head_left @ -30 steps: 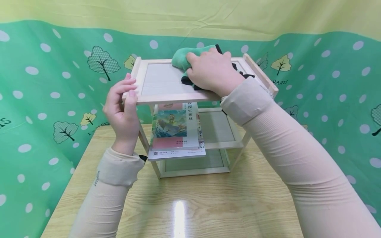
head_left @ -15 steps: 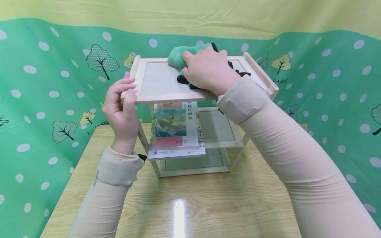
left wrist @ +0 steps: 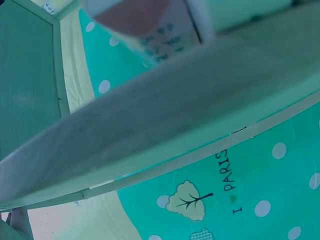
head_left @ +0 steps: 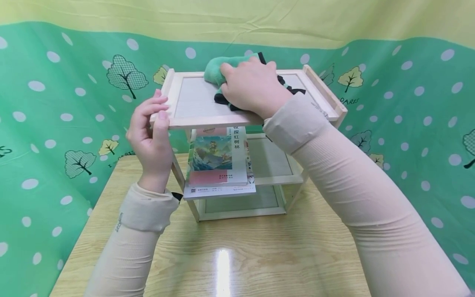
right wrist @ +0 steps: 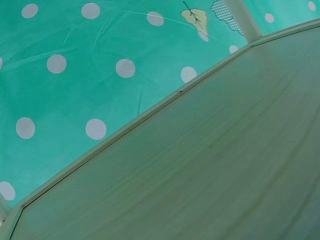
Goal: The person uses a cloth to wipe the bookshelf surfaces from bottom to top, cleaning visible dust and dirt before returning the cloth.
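Observation:
A pale wooden three-tier shelf (head_left: 193, 103) stands on the table. My left hand (head_left: 150, 132) grips the left front corner of its top tier, thumb in front and fingers over the side. On the top panel my right hand (head_left: 256, 88) holds a bunched green cloth (head_left: 213, 72) with black edging against the surface; the palm hides part of it. In the left wrist view a blurred shelf bar (left wrist: 150, 110) crosses close to the camera. The right wrist view shows a shelf panel (right wrist: 200, 150), with no hand or cloth in sight.
An illustrated book (head_left: 213, 154) lies on another book (head_left: 219, 190) on the left of the middle tier, jutting past its front edge. Raised rails (head_left: 324, 90) bound the top tier's sides. Behind hangs a green dotted curtain (head_left: 44, 123); the wood-grain table (head_left: 259, 251) extends in front.
My right hand has slid the cloth leftward across the top panel, uncovering more of its right side. The left hand keeps its grip on the corner, and the books have not moved.

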Demonstrator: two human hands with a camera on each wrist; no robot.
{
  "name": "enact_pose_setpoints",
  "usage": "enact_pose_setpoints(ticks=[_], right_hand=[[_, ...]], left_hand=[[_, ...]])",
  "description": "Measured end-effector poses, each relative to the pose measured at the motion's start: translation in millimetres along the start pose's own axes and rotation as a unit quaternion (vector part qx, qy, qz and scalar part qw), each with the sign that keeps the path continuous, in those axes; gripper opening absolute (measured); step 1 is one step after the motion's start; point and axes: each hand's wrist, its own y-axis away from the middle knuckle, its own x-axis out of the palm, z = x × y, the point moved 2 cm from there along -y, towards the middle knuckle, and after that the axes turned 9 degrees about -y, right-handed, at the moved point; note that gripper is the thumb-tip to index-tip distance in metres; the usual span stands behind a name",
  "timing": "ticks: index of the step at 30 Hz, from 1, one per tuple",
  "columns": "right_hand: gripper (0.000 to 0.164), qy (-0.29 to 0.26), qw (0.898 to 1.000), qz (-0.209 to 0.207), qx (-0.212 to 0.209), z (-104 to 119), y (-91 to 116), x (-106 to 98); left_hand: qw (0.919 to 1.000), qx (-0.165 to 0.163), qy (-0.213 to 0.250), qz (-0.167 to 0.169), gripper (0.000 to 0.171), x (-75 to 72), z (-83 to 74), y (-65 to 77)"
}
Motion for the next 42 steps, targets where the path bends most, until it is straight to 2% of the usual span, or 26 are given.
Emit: enact_pose_setpoints(ticks=[22, 28, 42], right_hand=[[0.05, 0.006, 1.0, -0.007, -0.024, 26, -6, 0], [0.05, 0.006, 1.0, 0.002, -0.029, 35, -8, 0], [0.051, 0.004, 0.999, 0.003, -0.035, 34, -7, 1]], left_hand=[[0.9999, -0.001, 0.01, 0.003, 0.033, -1.0, -0.9, -1.4], [1.0, 0.0, 0.007, 0.001, 0.034, -1.9, -0.8, -1.5], [0.9999, -0.007, 0.01, 0.011, 0.033, -0.8, 2.5, -0.7]])
